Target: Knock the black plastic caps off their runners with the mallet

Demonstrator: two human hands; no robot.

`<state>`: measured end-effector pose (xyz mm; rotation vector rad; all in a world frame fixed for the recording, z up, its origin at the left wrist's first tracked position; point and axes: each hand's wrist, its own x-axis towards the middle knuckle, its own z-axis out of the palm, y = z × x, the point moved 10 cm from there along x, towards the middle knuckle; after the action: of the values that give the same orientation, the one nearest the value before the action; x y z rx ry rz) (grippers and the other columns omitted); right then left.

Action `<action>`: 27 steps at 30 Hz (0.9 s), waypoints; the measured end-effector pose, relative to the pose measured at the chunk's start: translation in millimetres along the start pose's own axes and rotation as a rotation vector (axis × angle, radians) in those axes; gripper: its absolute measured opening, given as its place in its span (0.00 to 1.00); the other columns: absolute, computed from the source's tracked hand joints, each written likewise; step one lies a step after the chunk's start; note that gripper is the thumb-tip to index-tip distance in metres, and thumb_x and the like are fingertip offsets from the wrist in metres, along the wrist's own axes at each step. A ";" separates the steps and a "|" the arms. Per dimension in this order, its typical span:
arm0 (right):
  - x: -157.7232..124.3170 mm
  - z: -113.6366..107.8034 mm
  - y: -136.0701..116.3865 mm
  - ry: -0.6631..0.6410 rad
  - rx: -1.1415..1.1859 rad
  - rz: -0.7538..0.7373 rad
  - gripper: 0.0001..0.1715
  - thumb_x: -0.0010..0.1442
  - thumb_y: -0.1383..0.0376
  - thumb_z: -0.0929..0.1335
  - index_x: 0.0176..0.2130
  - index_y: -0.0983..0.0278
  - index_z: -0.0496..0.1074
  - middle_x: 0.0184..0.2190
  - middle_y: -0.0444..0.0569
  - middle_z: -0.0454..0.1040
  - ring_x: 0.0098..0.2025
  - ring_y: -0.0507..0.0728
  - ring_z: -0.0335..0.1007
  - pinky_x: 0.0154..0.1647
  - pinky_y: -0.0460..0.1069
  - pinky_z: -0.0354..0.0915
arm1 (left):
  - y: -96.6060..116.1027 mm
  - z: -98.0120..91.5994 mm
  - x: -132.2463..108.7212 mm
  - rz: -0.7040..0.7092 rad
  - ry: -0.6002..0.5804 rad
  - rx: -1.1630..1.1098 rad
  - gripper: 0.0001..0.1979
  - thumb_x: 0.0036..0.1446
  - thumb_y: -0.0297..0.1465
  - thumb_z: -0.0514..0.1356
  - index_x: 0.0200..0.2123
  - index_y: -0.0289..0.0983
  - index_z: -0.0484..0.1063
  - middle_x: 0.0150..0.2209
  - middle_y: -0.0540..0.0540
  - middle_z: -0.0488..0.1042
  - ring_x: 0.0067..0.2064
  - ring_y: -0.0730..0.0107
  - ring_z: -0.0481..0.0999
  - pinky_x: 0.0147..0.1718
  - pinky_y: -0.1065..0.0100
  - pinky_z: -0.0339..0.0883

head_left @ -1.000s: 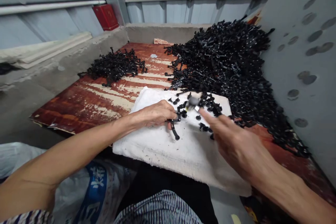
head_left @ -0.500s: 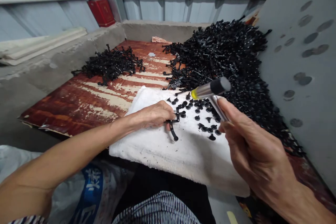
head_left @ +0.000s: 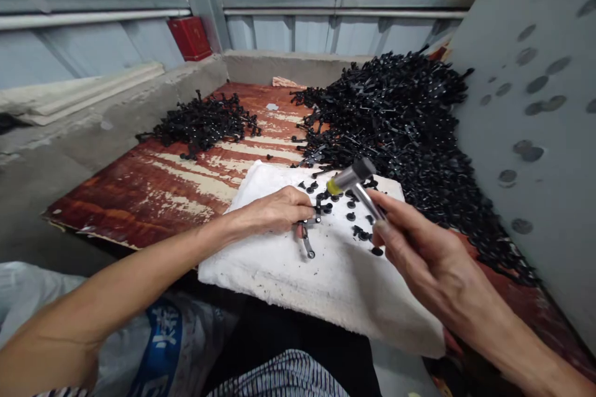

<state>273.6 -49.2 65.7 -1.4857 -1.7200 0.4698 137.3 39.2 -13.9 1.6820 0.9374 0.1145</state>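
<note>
My left hand (head_left: 286, 209) rests on the white cloth (head_left: 261, 273) and pinches a black jointed plastic part (head_left: 307, 242); one arm of it sticks out toward me. Wrapped round the metal handle of a small mallet (head_left: 349, 178), my right hand (head_left: 414, 242) is raised over the cloth. The mallet has a yellow face and a dark face, and its yellow end hangs just above and right of the part. Small black round-headed pegs (head_left: 351, 216) lie scattered on the cloth, some hidden behind the mallet and my right hand.
A large heap of black parts (head_left: 395, 111) covers the right back of the worn red-brown board (head_left: 186, 180). A smaller pile (head_left: 202, 124) lies at the left. A spotted grey panel (head_left: 535, 136) stands on the right. On the back left ledge sits a red tin (head_left: 189, 38).
The mallet in my right hand has moved left and a little down, closer to the black part. My left hand keeps its hold. The whole view has tilted slightly upward.
</note>
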 end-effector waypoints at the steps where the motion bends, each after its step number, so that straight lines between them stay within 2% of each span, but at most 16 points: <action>1: 5.4 2.9 4.1 -0.017 0.086 0.079 0.17 0.63 0.62 0.63 0.50 0.61 0.72 0.21 0.42 0.68 0.19 0.51 0.61 0.20 0.46 0.63 | 7.9 3.4 -4.8 0.053 -0.031 0.001 0.09 0.55 0.30 0.56 0.23 0.35 0.66 0.18 0.51 0.69 0.17 0.80 0.59 0.17 0.74 0.50; 4: 16.0 28.5 18.7 -0.136 0.331 0.306 0.08 0.57 0.59 0.69 0.34 0.61 0.72 0.15 0.36 0.58 0.13 0.48 0.49 0.11 0.44 0.50 | 24.4 21.8 -21.0 0.167 -0.164 0.074 0.09 0.57 0.31 0.55 0.26 0.34 0.68 0.21 0.51 0.70 0.23 0.78 0.65 0.23 0.75 0.57; 6: 16.7 51.2 25.1 -0.230 0.454 0.419 0.09 0.52 0.60 0.72 0.29 0.61 0.69 0.15 0.35 0.58 0.13 0.46 0.47 0.09 0.43 0.48 | 27.6 32.9 -29.8 0.205 -0.224 0.156 0.09 0.58 0.30 0.53 0.26 0.35 0.67 0.23 0.52 0.69 0.23 0.78 0.65 0.24 0.74 0.57; 8: 15.1 67.9 25.7 -0.289 0.512 0.462 0.10 0.50 0.61 0.72 0.25 0.62 0.68 0.15 0.35 0.58 0.12 0.45 0.47 0.08 0.42 0.47 | 26.3 35.4 -35.0 0.227 -0.214 0.220 0.10 0.58 0.30 0.53 0.26 0.35 0.67 0.22 0.54 0.66 0.22 0.79 0.61 0.23 0.74 0.54; 10: 14.0 74.7 24.7 -0.290 0.534 0.464 0.11 0.51 0.61 0.71 0.24 0.62 0.66 0.14 0.35 0.58 0.12 0.45 0.46 0.08 0.42 0.47 | 23.5 24.1 -37.6 0.237 -0.095 0.201 0.08 0.58 0.32 0.56 0.28 0.35 0.69 0.22 0.54 0.63 0.23 0.79 0.60 0.22 0.74 0.53; 12: 14.2 74.4 25.8 -0.250 0.555 0.473 0.11 0.52 0.59 0.69 0.25 0.61 0.65 0.14 0.34 0.56 0.12 0.45 0.46 0.08 0.42 0.48 | 17.1 2.0 -41.2 0.215 0.107 0.071 0.09 0.56 0.35 0.60 0.36 0.35 0.69 0.25 0.54 0.66 0.25 0.79 0.63 0.23 0.74 0.55; 14: 16.4 70.4 28.4 -0.191 0.565 0.482 0.12 0.53 0.57 0.68 0.27 0.60 0.63 0.13 0.32 0.54 0.12 0.45 0.46 0.09 0.41 0.50 | 2.7 -13.7 -45.7 0.139 0.255 -0.171 0.17 0.53 0.37 0.64 0.43 0.36 0.66 0.30 0.52 0.70 0.27 0.77 0.68 0.25 0.74 0.60; 16: 18.9 68.3 30.2 -0.154 0.562 0.488 0.13 0.53 0.56 0.68 0.28 0.59 0.61 0.13 0.31 0.53 0.12 0.45 0.45 0.09 0.41 0.50 | -14.0 -9.3 -45.7 0.023 0.255 -0.470 0.20 0.51 0.36 0.66 0.44 0.37 0.62 0.33 0.49 0.73 0.28 0.73 0.73 0.24 0.72 0.64; 19: 20.2 73.8 28.5 -0.178 0.542 0.487 0.14 0.52 0.55 0.68 0.28 0.60 0.61 0.13 0.31 0.53 0.11 0.45 0.45 0.08 0.42 0.50 | -24.1 7.3 -41.4 -0.075 0.208 -0.812 0.18 0.49 0.29 0.66 0.40 0.37 0.61 0.31 0.47 0.75 0.27 0.69 0.76 0.21 0.71 0.66; 23: 19.2 83.9 23.7 -0.237 0.479 0.460 0.14 0.53 0.53 0.67 0.29 0.60 0.62 0.13 0.31 0.52 0.11 0.46 0.45 0.09 0.43 0.51 | -24.9 15.2 -36.3 -0.108 0.242 -0.916 0.03 0.55 0.24 0.60 0.33 0.32 0.67 0.27 0.47 0.73 0.22 0.74 0.73 0.15 0.74 0.64; 27: 22.6 83.3 22.4 -0.271 0.332 0.397 0.13 0.58 0.53 0.61 0.29 0.59 0.61 0.14 0.33 0.53 0.12 0.48 0.48 0.11 0.45 0.53 | -24.3 18.7 -36.4 -0.134 0.234 -0.914 0.04 0.57 0.22 0.58 0.29 0.30 0.69 0.25 0.49 0.71 0.21 0.74 0.74 0.12 0.75 0.64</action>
<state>224.9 -4.4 5.8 -1.5672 -1.4469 1.1536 110.0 2.5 -27.1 0.7670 0.9592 0.5683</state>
